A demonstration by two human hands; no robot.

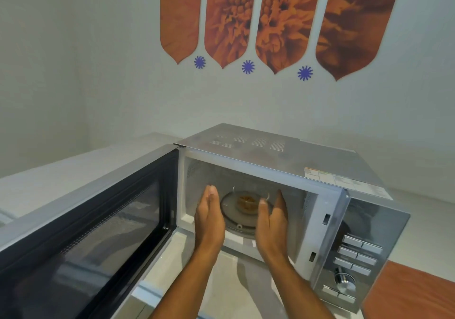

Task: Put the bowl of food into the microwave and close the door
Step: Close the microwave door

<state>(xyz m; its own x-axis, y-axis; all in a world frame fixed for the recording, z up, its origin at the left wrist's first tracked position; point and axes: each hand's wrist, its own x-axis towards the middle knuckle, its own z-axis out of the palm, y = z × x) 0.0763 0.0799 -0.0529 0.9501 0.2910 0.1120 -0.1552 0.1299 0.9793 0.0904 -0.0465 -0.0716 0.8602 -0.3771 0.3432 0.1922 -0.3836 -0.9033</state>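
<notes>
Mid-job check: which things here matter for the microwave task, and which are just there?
Job: bowl of food on the turntable, microwave, open door, left hand, right hand.
Just there: wall art, counter, control buttons.

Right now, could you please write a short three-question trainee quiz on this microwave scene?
1. True or false: the bowl sits on the turntable inside the microwave.
2. The door is: A) shut B) swung open to the left C) removed.
3. What does the left hand or the right hand hold?

Key: 1 true. 2 B. 3 nothing; both are open, either side of the bowl, not touching it.
</notes>
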